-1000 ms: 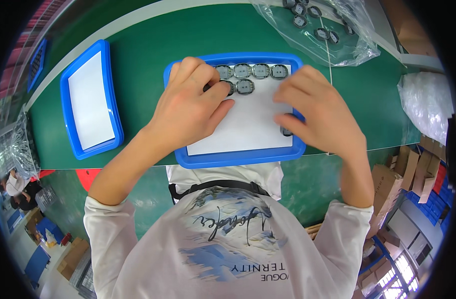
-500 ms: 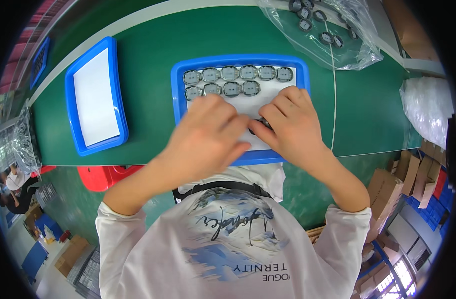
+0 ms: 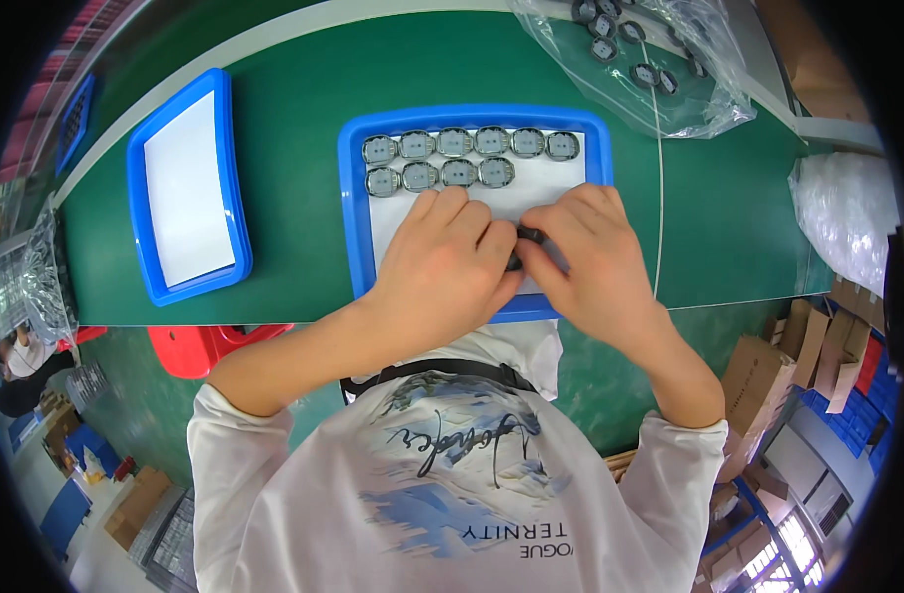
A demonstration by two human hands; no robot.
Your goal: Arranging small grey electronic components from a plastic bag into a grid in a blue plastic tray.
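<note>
Between my hands, above the near part of a blue tray (image 3: 353,232), is a small dark rounded casing (image 3: 531,235), mostly covered by my fingers. My right hand (image 3: 588,242) pinches it between thumb and curled fingers. From the other side my left hand (image 3: 447,252) closes on it, thumb and forefinger pressed to its edge. Further up on the tray's white liner lie two rows of grey, rounded casings (image 3: 456,142) with black rims, six in the far row and several in the nearer one.
Left of the tray stands a stack of blue trays (image 3: 237,212) with a white liner. At the far right a clear plastic bag (image 3: 704,114) holds more dark casings. A red stool (image 3: 190,351) is below the green table (image 3: 294,148); cardboard boxes (image 3: 758,385) stand at the right.
My left hand has moved right and closed on the dark casing beside my right hand. The casing has turned a little in my fingers. The two rows look the same.
</note>
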